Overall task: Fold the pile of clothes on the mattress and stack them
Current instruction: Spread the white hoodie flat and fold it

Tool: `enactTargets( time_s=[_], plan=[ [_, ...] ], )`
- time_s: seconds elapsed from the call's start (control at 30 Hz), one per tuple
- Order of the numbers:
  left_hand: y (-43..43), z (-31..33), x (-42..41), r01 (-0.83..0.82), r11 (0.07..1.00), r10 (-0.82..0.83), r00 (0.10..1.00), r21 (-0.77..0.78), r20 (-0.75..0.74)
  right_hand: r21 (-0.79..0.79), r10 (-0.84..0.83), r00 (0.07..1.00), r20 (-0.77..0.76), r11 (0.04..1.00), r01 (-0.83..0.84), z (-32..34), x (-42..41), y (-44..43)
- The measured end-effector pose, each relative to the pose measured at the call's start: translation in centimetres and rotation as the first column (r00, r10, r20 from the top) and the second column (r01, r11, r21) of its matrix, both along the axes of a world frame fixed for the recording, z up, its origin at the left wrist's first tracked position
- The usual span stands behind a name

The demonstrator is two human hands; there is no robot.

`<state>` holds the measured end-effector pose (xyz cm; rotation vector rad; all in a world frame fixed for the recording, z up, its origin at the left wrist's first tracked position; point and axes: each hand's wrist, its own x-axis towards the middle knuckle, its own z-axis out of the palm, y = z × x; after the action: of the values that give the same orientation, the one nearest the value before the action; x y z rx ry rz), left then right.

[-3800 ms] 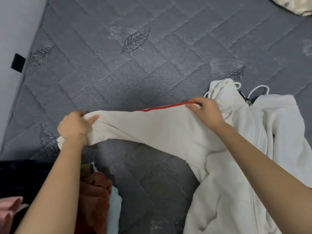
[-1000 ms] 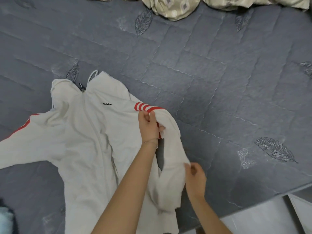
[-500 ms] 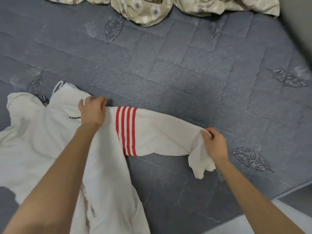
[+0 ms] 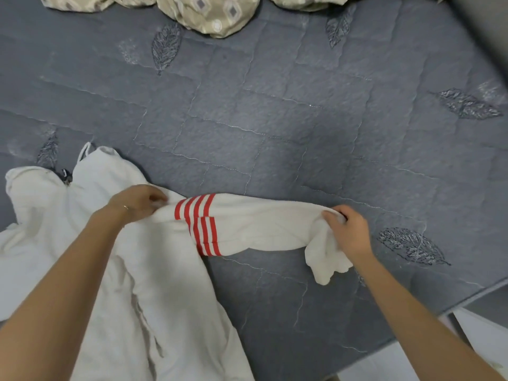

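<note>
So, the white jacket (image 4: 176,312) lay on the left of the grey mattress (image 4: 275,119), its body running toward the person. Its red-striped sleeve (image 4: 261,226) was pulled out straight to the right, crosswise between the two hands. The left hand (image 4: 137,202) pinched the cloth at the shoulder end, just beside the stripes, while the right hand (image 4: 349,232) gripped the cuff end, well apart from the body. To my eye the right hand was the one placed to carry the sleeve leftward over the jacket, with the left holding the hinge.
</note>
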<state>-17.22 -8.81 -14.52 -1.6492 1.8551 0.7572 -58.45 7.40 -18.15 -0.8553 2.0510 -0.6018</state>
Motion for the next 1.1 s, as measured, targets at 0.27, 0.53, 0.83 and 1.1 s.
enactTargets(
  time_s=[0.27, 0.53, 0.83, 1.1],
  plan=[
    [3.4, -1.1, -2.0, 0.215, 0.952, -0.183, 0.971, -0.216, 0.155, -0.077, -0.055, 0.998, 0.045, 0.995, 0.058, 0.9, 0.2, -1.1],
    [-1.0, 2.0, -4.7, -0.217, 0.823, 0.121, 0.97, -0.525, -0.211, -0.224, -0.113, 0.993, -0.031, 0.969, 0.103, 3.0, -3.6, -5.6],
    [-4.9, 0.3, -10.0, -0.784, 0.418, 0.441, 0.617, -0.459, -0.652, -0.38, -0.048, 0.963, -0.266, 0.923, -0.058, 2.3, -7.3, -11.9],
    [-3.4, -3.5, -11.9, -0.242, 0.817, 0.08, 0.947, -0.523, -0.312, -0.069, 0.014, 0.982, -0.188, 0.997, -0.028, -0.3, -8.5, -11.3]
  ],
)
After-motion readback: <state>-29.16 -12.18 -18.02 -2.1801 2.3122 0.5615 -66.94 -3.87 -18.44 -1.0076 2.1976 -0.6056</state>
